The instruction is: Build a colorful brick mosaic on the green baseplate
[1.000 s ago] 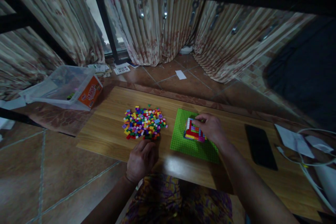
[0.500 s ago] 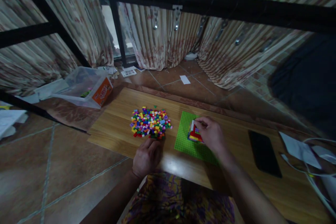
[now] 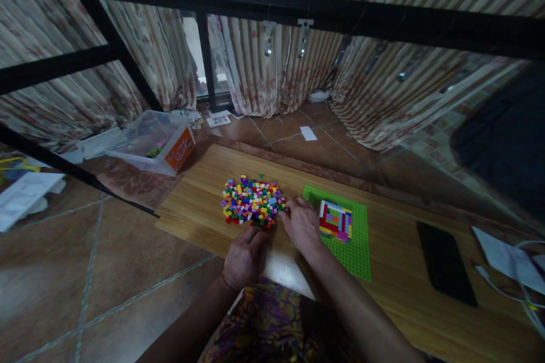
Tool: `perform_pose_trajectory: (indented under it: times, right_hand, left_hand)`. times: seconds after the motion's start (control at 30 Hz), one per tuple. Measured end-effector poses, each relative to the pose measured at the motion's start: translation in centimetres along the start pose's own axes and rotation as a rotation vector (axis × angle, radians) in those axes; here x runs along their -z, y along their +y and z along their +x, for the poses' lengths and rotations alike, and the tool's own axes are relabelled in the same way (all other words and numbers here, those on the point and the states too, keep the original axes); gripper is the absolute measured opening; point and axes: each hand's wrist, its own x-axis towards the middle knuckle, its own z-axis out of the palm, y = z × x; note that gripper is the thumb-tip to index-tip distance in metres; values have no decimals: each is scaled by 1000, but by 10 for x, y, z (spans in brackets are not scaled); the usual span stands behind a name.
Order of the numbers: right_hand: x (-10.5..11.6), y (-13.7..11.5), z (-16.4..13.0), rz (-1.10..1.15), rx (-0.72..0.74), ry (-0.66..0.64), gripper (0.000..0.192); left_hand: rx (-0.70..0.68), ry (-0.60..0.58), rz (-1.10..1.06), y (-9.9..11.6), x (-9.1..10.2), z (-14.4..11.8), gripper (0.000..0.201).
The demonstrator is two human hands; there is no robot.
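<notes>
Lying on a low light-wood tabletop (image 3: 204, 204), one heap of small multicoloured plastic bricks (image 3: 253, 207) occupies the left-centre area. The right hand (image 3: 301, 224) reaches the heap's right edge, fingers curled down at the bricks; whether they pinch one cannot be told. The left hand (image 3: 246, 255) rests at the heap's near edge, fingers folded loosely under the knuckles, holding nothing visible. Just right of the right hand lies one bright green studded baseplate (image 3: 356, 247) carrying one square multicoloured brick panel (image 3: 335, 220), untouched. Further right, one black flat phone (image 3: 445, 263) lies on the wood, near white papers (image 3: 502, 252). Beyond the table: brown tiled floor (image 3: 63, 283), one clear plastic bin with an orange label (image 3: 155, 140), striped patterned curtains (image 3: 264, 68), and a black metal frame (image 3: 323, 14) crossing overhead.
</notes>
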Motion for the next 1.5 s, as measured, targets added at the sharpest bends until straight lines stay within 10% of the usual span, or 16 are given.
perform_pose_trajectory:
  times: [1.5]
  right_hand:
    - [-3, 1, -9, 466, 47, 143, 17]
  left_hand:
    - [30, -31, 7, 1, -1, -1, 15]
